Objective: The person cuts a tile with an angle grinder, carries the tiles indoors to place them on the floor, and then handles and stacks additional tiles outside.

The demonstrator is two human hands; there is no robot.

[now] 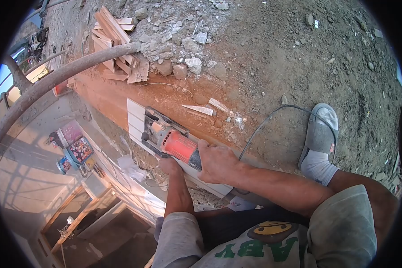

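A red-orange handheld power cutter (179, 145) with a black base frame rests on a long pale tile (135, 117), which bears thin lines. My right hand (216, 163) is closed around the black rear end of the cutter. Lower down, my left hand (169, 166) grips the near side of the tool by its base; its fingers are partly hidden. No blade shows from above. A dark power cord (265, 119) loops over the dirt from the tool's rear end and passes across my sandalled foot (319, 129).
Reddish dust and pale tile offcuts (198, 109) lie beyond the tile. Cut strips (114, 38) are piled farther away beside rubble. A curved pole (71, 67) crosses the left. Below the ledge are a bucket of debris (80, 149) and a wooden frame (82, 219).
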